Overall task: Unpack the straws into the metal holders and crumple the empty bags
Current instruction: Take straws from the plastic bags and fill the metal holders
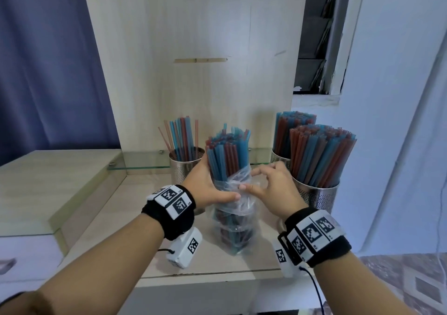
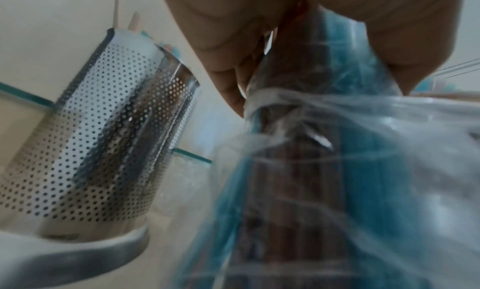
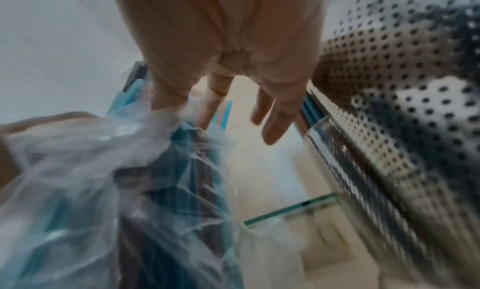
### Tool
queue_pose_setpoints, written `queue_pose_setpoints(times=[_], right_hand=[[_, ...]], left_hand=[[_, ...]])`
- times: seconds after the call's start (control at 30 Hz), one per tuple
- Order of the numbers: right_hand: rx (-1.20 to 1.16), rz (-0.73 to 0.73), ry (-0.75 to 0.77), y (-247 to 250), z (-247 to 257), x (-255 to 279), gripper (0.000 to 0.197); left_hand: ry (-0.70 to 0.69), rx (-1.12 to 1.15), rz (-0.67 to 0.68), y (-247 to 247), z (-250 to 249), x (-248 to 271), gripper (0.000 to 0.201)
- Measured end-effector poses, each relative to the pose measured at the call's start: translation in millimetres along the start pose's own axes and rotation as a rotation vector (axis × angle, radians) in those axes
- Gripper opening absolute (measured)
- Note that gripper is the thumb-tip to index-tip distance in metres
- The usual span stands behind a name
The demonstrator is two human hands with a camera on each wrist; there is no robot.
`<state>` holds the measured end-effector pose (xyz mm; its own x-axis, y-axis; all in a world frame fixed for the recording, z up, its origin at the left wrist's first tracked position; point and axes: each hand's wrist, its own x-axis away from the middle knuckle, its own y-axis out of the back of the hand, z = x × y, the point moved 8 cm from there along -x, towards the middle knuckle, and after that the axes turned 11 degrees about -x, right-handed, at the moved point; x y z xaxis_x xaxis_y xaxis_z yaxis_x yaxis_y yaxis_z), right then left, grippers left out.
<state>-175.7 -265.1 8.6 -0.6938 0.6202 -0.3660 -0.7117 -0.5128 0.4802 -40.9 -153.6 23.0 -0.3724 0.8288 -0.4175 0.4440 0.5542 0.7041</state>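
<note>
Head view: a bundle of straws [image 1: 226, 156], blue and red, stands upright on the desk [image 1: 116, 218] between the two hands, its long axis vertical and its open ends pointing up. The clear plastic bag [image 1: 232, 220] is bunched down around the bundle's lower half, so the upper half of the straws stands bare above it.

The left hand [image 1: 205, 189] wraps round the bundle from the left, fingers behind it and thumb across the front on the gathered plastic. The right hand [image 1: 273, 189] sits just beside the bundle on the right; its thumb and forefinger pinch the crumpled rim of the bag, and the other fingers are loosely spread (the right wrist view shows them hanging free, touching nothing).

Three perforated metal holders stand behind and beside the hands. The left holder [image 1: 185, 166], holding only a few straws, is just behind the left hand. The near right holder [image 1: 316, 193], packed full, is just beside the right hand, and the far right holder [image 1: 280, 157], also full, is largely hidden behind the near one and the right hand.

The foot of the bundle shows only dimly through layers of plastic. Both wrist views are blurred: the left wrist view shows the left hand [image 2: 259, 36] closed on straws and bag [image 2: 363, 149], and the right wrist view shows the right hand [image 3: 226, 47] at the plastic [image 3: 78, 160].
</note>
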Motion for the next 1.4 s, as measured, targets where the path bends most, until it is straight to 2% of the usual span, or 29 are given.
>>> queue_pose_setpoints(times=[0.1, 0.2, 0.27, 0.37, 0.43, 0.5, 0.57, 0.6, 0.67, 0.7, 0.77, 0.83, 0.9, 0.97, 1.03, 1.1, 1.13, 1.2, 1.23, 1.3, 1.33, 1.4], right_hand=[[-0.312, 0.043, 0.028, -5, 5, 4, 0.032], [-0.533, -0.054, 0.139, 3, 16, 8, 0.046], [-0.534, -0.137, 0.142, 5, 18, 9, 0.068], [-0.381, -0.128, -0.008, -10, 8, 8, 0.109], [-0.3, -0.095, -0.052, -18, 4, 8, 0.115], [-0.246, -0.061, -0.05, -18, 8, 6, 0.112], [-0.238, -0.007, -0.054, -18, 17, 4, 0.102], [-0.232, 0.034, -0.062, -20, 21, 3, 0.1], [-0.187, 0.113, -0.071, -23, 30, 3, 0.095], [-0.174, 0.158, -0.066, -26, 36, 4, 0.088], [-0.2, 0.25, -0.051, -31, 46, 8, 0.071], [-0.247, 0.32, -0.05, -31, 54, 14, 0.062], [-0.255, 0.329, -0.038, -28, 60, 15, 0.06], [-0.2, 0.192, 0.008, -18, 63, 9, 0.075], [-0.147, 0.031, 0.078, -13, 66, 4, 0.109], [-0.338, 0.041, 0.084, -28, 64, -2, 0.137], [-0.469, 0.081, 0.071, -40, 63, -5, 0.142], [-0.626, 0.086, 0.04, -59, 56, -14, 0.135], [-0.65, 0.052, 0.033, -64, 52, -19, 0.12], [-0.652, -0.032, 0.039, -68, 49, -23, 0.082], [-0.654, -0.051, 0.037, -70, 49, -25, 0.072], [-0.629, -0.036, 0.028, -75, 52, -28, 0.066]], left_hand=[[-0.049, -0.045, 0.005, 7, -10, 0, 0.09], [-0.077, -0.066, -0.036, 20, -23, -1, 0.085], [-0.07, -0.088, -0.065, 26, -27, 0, 0.087], [-0.006, -0.12, -0.075, 20, -16, 9, 0.093], [0.06, -0.058, -0.033, 6, -9, 19, 0.091], [0.054, 0.076, 0.048, -10, -5, 25, 0.088], [0.058, 0.131, 0.098, -20, -3, 27, 0.096], [0.062, 0.14, 0.094, -23, -1, 26, 0.107], [0.084, 0.141, 0.042, -23, 4, 23, 0.144], [0.113, 0.172, 0.008, -22, 7, 22, 0.151], [0.146, 0.274, -0.101, -19, 14, 21, 0.149], [0.165, 0.335, -0.194, -15, 22, 24, 0.133], [0.189, 0.285, -0.259, -4, 27, 28, 0.12], [0.206, 0.267, -0.25, 6, 31, 31, 0.121], [0.214, 0.299, -0.183, 11, 35, 31, 0.116], [0.201, 0.307, -0.093, 12, 34, 30, 0.123], [0.186, 0.304, -0.06, 11, 36, 29, 0.123], [0.149, 0.289, -0.024, 11, 34, 31, 0.118], [0.128, 0.272, -0.037, 11, 32, 33, 0.122], [0.133, 0.153, -0.085, 14, 29, 36, 0.147], [0.151, 0.11, -0.115, 15, 31, 38, 0.153], [0.167, 0.079, -0.17, 16, 33, 41, 0.156]])
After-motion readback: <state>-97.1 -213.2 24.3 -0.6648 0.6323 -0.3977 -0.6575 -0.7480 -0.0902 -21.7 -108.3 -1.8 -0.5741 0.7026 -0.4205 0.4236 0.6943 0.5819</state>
